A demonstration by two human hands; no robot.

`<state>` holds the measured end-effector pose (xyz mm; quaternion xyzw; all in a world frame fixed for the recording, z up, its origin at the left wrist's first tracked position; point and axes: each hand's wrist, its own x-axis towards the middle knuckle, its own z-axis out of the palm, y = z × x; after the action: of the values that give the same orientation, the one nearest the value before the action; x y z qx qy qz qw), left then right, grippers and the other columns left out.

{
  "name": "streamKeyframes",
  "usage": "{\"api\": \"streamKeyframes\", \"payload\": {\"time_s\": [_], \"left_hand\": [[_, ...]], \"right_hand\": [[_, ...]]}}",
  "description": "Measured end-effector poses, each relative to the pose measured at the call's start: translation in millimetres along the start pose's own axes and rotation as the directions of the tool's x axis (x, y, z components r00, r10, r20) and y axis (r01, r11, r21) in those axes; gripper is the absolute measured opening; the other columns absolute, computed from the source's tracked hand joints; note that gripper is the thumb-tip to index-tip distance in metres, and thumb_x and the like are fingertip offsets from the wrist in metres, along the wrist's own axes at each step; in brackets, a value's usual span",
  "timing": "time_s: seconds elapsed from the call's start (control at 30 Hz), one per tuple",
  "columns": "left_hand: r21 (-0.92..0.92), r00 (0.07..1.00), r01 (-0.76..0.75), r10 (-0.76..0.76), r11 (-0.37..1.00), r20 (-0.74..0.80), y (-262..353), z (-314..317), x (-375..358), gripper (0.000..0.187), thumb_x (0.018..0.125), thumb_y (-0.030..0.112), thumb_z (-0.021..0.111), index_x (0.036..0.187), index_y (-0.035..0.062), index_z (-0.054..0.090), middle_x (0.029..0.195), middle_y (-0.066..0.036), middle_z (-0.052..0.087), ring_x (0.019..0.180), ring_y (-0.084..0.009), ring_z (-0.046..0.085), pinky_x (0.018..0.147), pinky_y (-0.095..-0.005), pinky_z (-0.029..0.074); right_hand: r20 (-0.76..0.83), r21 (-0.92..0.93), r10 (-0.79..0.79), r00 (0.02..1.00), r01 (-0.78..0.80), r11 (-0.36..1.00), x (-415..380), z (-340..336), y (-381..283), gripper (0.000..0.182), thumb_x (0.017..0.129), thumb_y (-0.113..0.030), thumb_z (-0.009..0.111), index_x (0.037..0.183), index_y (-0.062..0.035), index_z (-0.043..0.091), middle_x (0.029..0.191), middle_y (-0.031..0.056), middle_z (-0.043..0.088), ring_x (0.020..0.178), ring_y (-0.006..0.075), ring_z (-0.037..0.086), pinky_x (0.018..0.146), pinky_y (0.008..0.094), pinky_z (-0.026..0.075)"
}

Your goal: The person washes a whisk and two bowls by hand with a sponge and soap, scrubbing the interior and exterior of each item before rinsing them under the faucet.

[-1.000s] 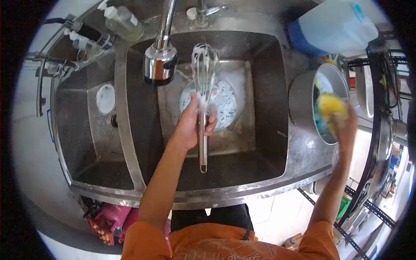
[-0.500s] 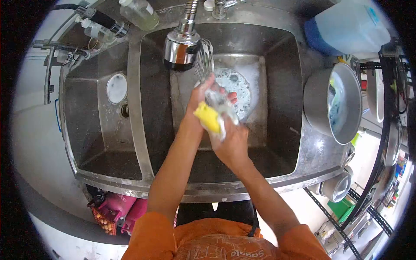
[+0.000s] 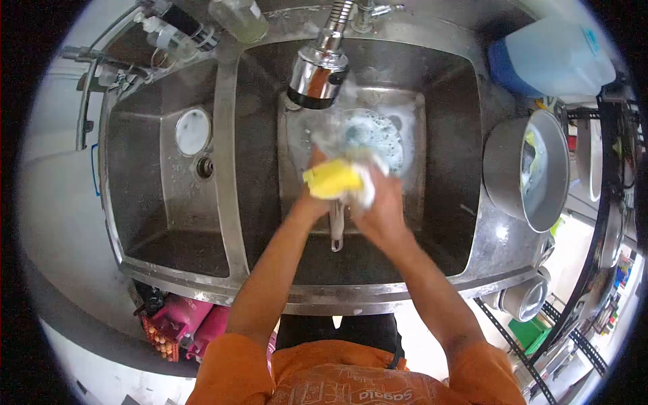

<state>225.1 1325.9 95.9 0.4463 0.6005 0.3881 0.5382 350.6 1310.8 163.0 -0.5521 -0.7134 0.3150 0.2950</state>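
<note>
I grasp the whisk [image 3: 337, 229] in my left hand [image 3: 310, 204], its handle pointing near, its wires blurred. My right hand [image 3: 386, 204] is clenched on a foamy yellow sponge [image 3: 335, 179], just over the whisk, and partly hides my left fingers. Both are above the large basin [image 3: 364, 259], near the tap [image 3: 318, 75]. Beyond my hands, at the basin's bottom, lies a round patch of bubbly suds [image 3: 378, 135]; I can't tell what holds it. The left basin [image 3: 138, 202] has a round white thing [image 3: 193, 131] beside the drain [image 3: 205, 167]. On the tabletop [image 3: 498, 233] to the right, the pot [image 3: 505, 165] holds sudsy water and something yellow-green. At far right, a jug [image 3: 557, 57] contains blue liquid; at far left, a bottle [image 3: 239, 20] holds pale yellowish liquid.
</note>
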Motion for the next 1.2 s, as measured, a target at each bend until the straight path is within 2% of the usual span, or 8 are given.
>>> {"api": "streamKeyframes", "payload": {"time_s": [0.23, 0.33, 0.43, 0.53, 0.67, 0.73, 1.0, 1.2], "left_hand": [[0.48, 0.989, 0.003, -0.073, 0.877, 0.126, 9, 3, -51, 0.036, 0.083, 0.007, 0.052, 0.11, -0.0101, 0.037, 0.076, -0.031, 0.058, 0.078, -0.0501, 0.057, 0.066, -0.0525, 0.045], [0.438, 0.987, 0.025, -0.091, 0.898, 0.13, -9, -2, -67, 0.034, 0.083, 0.01, 0.055, 0.109, -0.0055, 0.04, 0.074, -0.027, 0.058, 0.071, -0.0459, 0.059, 0.061, -0.0503, 0.045], [0.149, 0.898, 0.276, -0.31, 0.949, 0.313, 3, -14, -66, 0.039, 0.081, 0.017, 0.064, 0.109, -0.0005, 0.043, 0.069, -0.017, 0.058, 0.057, -0.0317, 0.059, 0.051, -0.0425, 0.045], [-0.097, 0.743, 0.58, -0.476, 0.809, 0.471, 9, -20, -64, 0.047, 0.078, 0.017, 0.07, 0.117, 0.0049, 0.045, 0.063, -0.003, 0.053, 0.044, -0.0132, 0.047, 0.038, -0.028, 0.037], [-0.026, 0.687, 0.64, -0.557, 0.768, 0.468, 15, -31, -42, 0.065, 0.076, 0.017, 0.073, 0.13, 0.0064, 0.038, 0.077, -0.005, 0.058, 0.057, -0.0125, 0.056, 0.047, -0.026, 0.046], [0.034, 0.94, 0.264, -0.265, 0.964, 0.214, -44, -28, -34, 0.076, 0.075, 0.019, 0.073, 0.136, 0.0026, 0.03, 0.105, -0.015, 0.057, 0.088, -0.0226, 0.061, 0.075, -0.0335, 0.052], [0.619, 0.954, 0.171, 0.028, 0.766, -0.298, -171, -81, 15, 0.093, 0.075, 0.001, 0.061, 0.145, 0.0036, 0.0, 0.122, -0.03, 0.045, 0.113, -0.0439, 0.045, 0.098, -0.0459, 0.036], [0.707, 0.897, 0.409, -0.113, 0.578, -0.427, -199, -53, 11, 0.074, 0.08, 0.001, 0.058, 0.143, 0.0023, 0.019, 0.127, -0.033, 0.04, 0.12, -0.045, 0.038, 0.101, -0.0481, 0.031]], "right_hand": [[-0.296, -0.438, -0.008, 0.955, -0.128, 0.89, 95, 23, 66, 0.048, 0.072, -0.026, 0.072, 0.114, -0.0061, 0.06, 0.091, 0.0205, 0.063, 0.083, 0.0323, 0.063, 0.07, 0.0418, 0.051], [0.088, 0.221, 0.555, 0.827, -0.559, 0.799, 92, 1, 71, 0.046, 0.079, -0.027, 0.066, 0.116, -0.0012, 0.057, 0.096, 0.0178, 0.063, 0.086, 0.0259, 0.063, 0.071, 0.0374, 0.052], [0.384, 0.797, 0.535, 0.752, -0.563, 0.219, 49, 16, 110, 0.047, 0.088, -0.034, 0.055, 0.117, 0.0038, 0.052, 0.094, 0.0143, 0.063, 0.078, 0.0237, 0.064, 0.066, 0.0347, 0.054], [0.4, 0.771, 0.675, 0.621, -0.626, 0.119, 29, 23, 92, 0.041, 0.091, -0.024, 0.051, 0.122, 0.0018, 0.049, 0.104, 0.0122, 0.061, 0.087, 0.0223, 0.061, 0.073, 0.0345, 0.052], [0.062, 0.492, 0.752, 0.656, -0.676, 0.549, 18, 31, 92, 0.039, 0.085, -0.018, 0.058, 0.117, 0.0043, 0.054, 0.101, 0.0192, 0.063, 0.087, 0.0251, 0.063, 0.075, 0.0376, 0.051], [-0.085, 0.114, 0.618, 0.782, -0.608, 0.786, 24, 10, 102, 0.036, 0.082, -0.013, 0.06, 0.112, 0.0061, 0.057, 0.097, 0.0228, 0.065, 0.087, 0.0264, 0.065, 0.075, 0.0383, 0.05], [-0.249, -0.132, 0.314, 0.916, -0.353, 0.926, 8, -21, 156, 0.06, 0.08, 0.005, 0.05, 0.136, -0.0113, 0.037, 0.115, 0.0241, 0.057, 0.105, 0.0386, 0.057, 0.088, 0.0441, 0.046], [-0.136, -0.047, 0.272, 0.953, -0.28, 0.959, -12, -52, 136, 0.053, 0.074, 0.01, 0.055, 0.123, -0.0085, 0.051, 0.108, 0.0203, 0.062, 0.107, 0.0399, 0.056, 0.093, 0.0443, 0.043]]}}
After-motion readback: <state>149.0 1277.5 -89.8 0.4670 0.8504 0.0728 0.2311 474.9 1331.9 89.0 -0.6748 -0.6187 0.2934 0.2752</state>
